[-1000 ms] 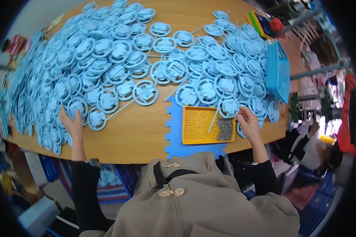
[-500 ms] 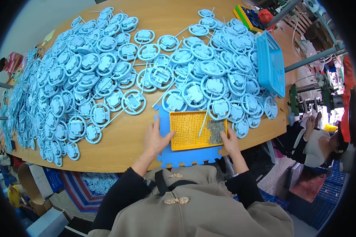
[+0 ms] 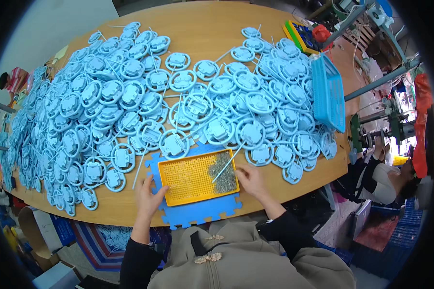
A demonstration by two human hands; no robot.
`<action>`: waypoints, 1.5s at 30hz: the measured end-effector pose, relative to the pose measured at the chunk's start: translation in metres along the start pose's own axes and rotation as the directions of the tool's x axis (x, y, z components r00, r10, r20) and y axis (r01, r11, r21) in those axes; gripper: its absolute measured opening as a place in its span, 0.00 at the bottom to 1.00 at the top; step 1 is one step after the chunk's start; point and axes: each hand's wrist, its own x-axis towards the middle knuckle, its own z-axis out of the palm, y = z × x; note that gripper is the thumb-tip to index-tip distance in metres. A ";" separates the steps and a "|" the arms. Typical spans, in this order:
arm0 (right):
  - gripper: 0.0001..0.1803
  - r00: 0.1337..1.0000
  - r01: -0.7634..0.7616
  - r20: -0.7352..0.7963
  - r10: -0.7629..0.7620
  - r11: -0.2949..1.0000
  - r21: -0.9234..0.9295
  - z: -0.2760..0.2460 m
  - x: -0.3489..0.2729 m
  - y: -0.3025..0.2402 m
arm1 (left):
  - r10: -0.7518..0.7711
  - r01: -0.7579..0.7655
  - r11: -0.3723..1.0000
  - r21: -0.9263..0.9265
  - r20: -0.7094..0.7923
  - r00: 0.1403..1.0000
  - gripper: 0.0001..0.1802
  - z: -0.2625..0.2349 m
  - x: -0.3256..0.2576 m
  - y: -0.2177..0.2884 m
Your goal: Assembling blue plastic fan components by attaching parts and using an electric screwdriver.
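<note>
The yellow tray (image 3: 190, 179) sits on the blue foam mat (image 3: 197, 212), held between both hands. Left hand (image 3: 148, 196): fingers spread flat against its left edge. Right hand (image 3: 251, 180): fingers loosely curled at the right edge, beside the grey screws (image 3: 223, 172); actual grip cannot be told. Risk: uneven pushing tilts the tray, spilling screws past the fingertips into the pale blue plastic wheels (image 3: 173, 143) just beyond.

Bright, even overhead light — soft shadows, sharp centre, heavy fisheye bending, black rim.
</note>
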 end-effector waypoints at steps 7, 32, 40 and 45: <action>0.27 0.682 0.564 -0.043 -0.730 0.563 -0.605 -0.002 0.084 -0.073 | 0.353 -0.350 0.874 0.337 0.054 0.934 0.35 0.019 0.083 0.091; 0.16 0.745 0.645 0.292 -0.599 0.537 -0.544 -0.021 0.153 -0.090 | 0.307 -0.311 0.950 -0.013 -0.124 0.943 0.42 -0.114 0.117 0.048; 0.25 0.809 0.537 0.234 -0.540 0.514 -0.669 0.031 0.164 -0.090 | 0.188 -0.151 0.981 0.124 -0.383 0.905 0.45 -0.058 0.135 0.010; 0.24 0.868 0.450 0.116 -0.482 0.669 -0.592 0.040 0.166 -0.085 | 0.149 -0.102 0.985 0.138 -0.386 0.910 0.49 -0.040 0.145 0.001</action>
